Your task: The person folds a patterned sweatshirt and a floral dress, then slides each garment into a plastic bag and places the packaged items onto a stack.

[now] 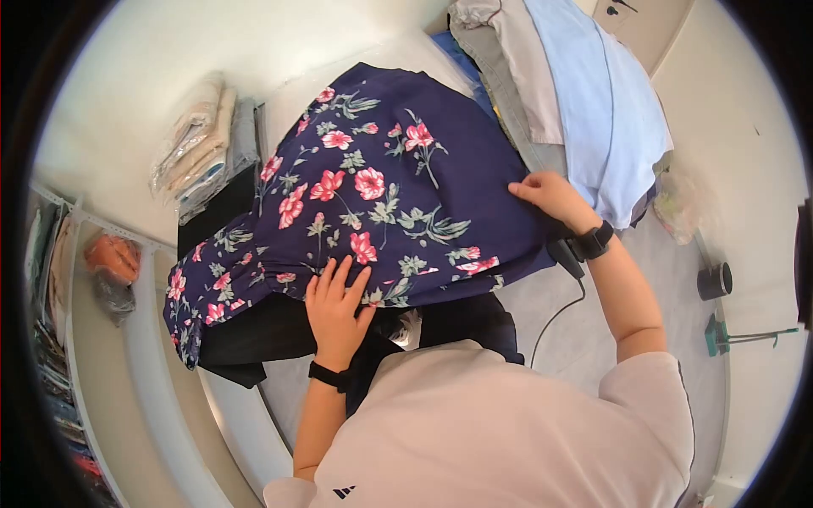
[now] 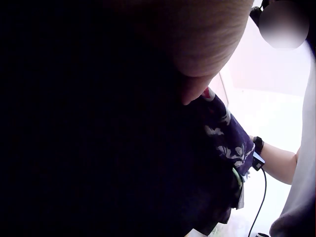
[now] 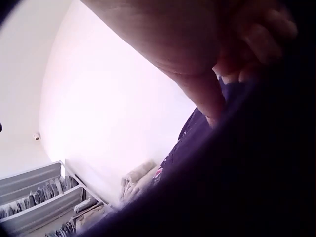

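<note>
A navy garment with pink flowers (image 1: 373,182) lies spread across the surface in front of the person, its narrower gathered part at the left. The left hand (image 1: 337,313) rests flat on its near edge, fingers extended and slightly spread. At the garment's right side, the right hand (image 1: 555,199) pinches the cloth between thumb and curled fingers. In the right wrist view the thumb of the right hand (image 3: 210,79) presses on the dark cloth; the other fingers are partly in shadow. The left wrist view shows part of the left hand (image 2: 207,44) over very dark fabric.
Light blue and grey clothes (image 1: 593,102) are piled at the back right. Bagged folded items (image 1: 203,140) stand by the wall. Black cloth (image 1: 271,334) lies under the garment. A cable (image 1: 555,317) hangs near the right wrist. Shelving (image 1: 80,339) stands at left, a black cup (image 1: 716,281) at right.
</note>
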A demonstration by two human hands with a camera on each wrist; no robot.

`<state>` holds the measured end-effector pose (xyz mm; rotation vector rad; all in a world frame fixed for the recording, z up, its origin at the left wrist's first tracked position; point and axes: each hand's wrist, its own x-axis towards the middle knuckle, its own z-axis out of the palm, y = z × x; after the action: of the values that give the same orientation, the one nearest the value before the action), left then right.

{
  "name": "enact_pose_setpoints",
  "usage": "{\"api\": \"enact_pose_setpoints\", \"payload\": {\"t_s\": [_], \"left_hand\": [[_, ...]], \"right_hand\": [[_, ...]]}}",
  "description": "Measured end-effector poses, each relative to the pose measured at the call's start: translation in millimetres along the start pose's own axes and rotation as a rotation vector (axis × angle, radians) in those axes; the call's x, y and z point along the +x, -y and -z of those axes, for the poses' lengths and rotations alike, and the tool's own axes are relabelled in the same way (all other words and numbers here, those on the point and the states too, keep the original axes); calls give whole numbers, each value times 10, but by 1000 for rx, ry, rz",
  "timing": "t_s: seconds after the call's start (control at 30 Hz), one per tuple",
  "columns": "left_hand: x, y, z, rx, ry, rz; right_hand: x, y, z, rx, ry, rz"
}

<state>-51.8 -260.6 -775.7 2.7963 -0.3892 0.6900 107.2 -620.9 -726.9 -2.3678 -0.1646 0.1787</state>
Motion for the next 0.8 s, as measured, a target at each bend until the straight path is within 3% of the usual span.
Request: {"api": "enact_pose_setpoints", "payload": {"t_s": [0.13,0.2,0.27,0.33,0.37,0.47,0.53,0.57,0.67,0.8], "left_hand": [[1,15,11,0,-5,0],[18,59,8,-23,11,-6],[58,86,31,-31,29,-3],[58,93,27,-17,24,-8],[50,97,13,-14,17,-18],[38,65,-4,-72,-30,9],[19,39,-35,-106,-78,-11],[2,6,-47,-117,-96,-130],[-34,-195,-120,-136,-101,-331],[-9,-316,-270,-62,-147,-334]], "right_hand": [[7,-171,18,30,97,-1],[-165,-81,55,569,-45,-128],[-211,-64,32,486,-77,-209],[-293,-244,-63,142,-206,-89],[-376,-232,-117,136,-342,7],[-800,21,-129,35,-476,296],[-967,117,-256,-61,-315,560],[-987,141,-342,-198,-259,662],[-996,175,-639,-336,-308,661],[-801,90,-739,-374,-405,654]]}}
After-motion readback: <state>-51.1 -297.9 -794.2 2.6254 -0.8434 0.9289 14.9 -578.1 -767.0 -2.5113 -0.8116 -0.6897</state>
